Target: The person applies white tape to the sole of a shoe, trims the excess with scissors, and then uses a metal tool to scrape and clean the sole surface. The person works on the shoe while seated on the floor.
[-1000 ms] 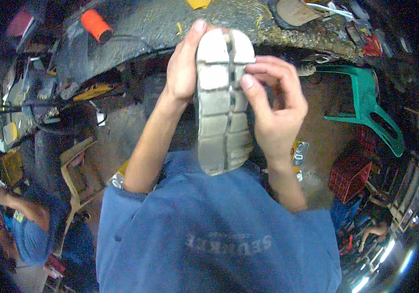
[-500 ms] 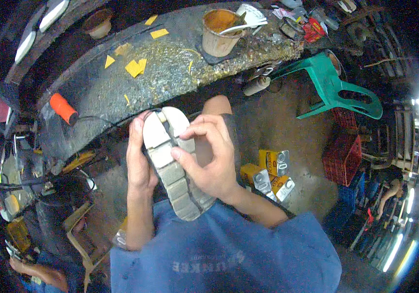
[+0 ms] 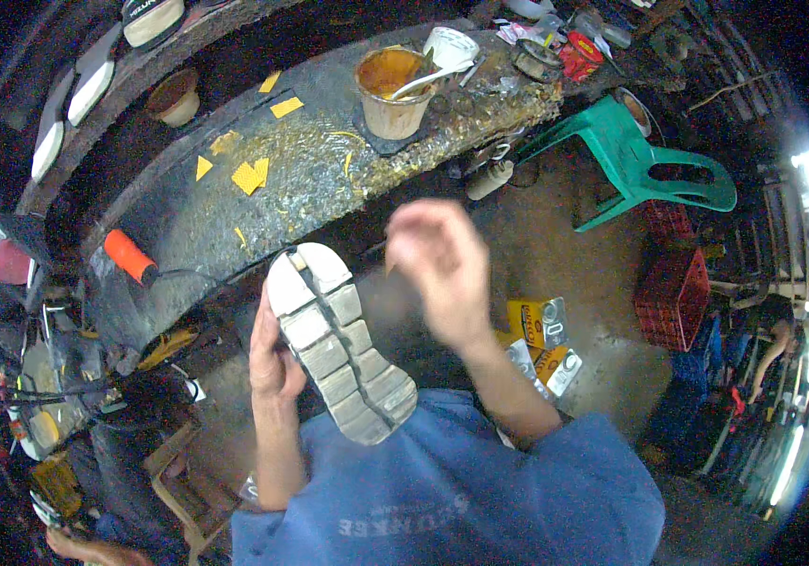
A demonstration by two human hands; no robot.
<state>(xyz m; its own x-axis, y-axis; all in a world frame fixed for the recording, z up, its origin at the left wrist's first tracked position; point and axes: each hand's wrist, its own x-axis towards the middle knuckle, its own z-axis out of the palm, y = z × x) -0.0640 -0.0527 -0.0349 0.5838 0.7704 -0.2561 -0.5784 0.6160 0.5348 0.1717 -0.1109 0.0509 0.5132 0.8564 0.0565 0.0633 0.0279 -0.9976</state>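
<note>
A shoe (image 3: 337, 341) is held with its sole up in front of my chest. The sole is white and worn grey, cut by cross grooves and one long dark groove; its upper is hidden underneath. My left hand (image 3: 272, 358) grips it from the left side, fingers behind it. Off to the right of the sole, my right hand (image 3: 442, 269) hangs apart from it. Its fingers look curled but are smeared by motion, so I cannot make out whether anything is between them.
Ahead stands a stained workbench (image 3: 305, 203) with a brown pot (image 3: 395, 113), a white cup (image 3: 452, 45), yellow scraps (image 3: 250, 177) and an orange cylinder (image 3: 128, 255). At right are a green plastic chair (image 3: 626, 156), yellow boxes (image 3: 538, 325) and a red crate (image 3: 673, 297). Another person's arm (image 3: 93, 547) shows lower left.
My right hand has come off the sole and moved up and to the right. The shoe, still in my left hand, sits slightly lower in view. The view has shifted a little.
</note>
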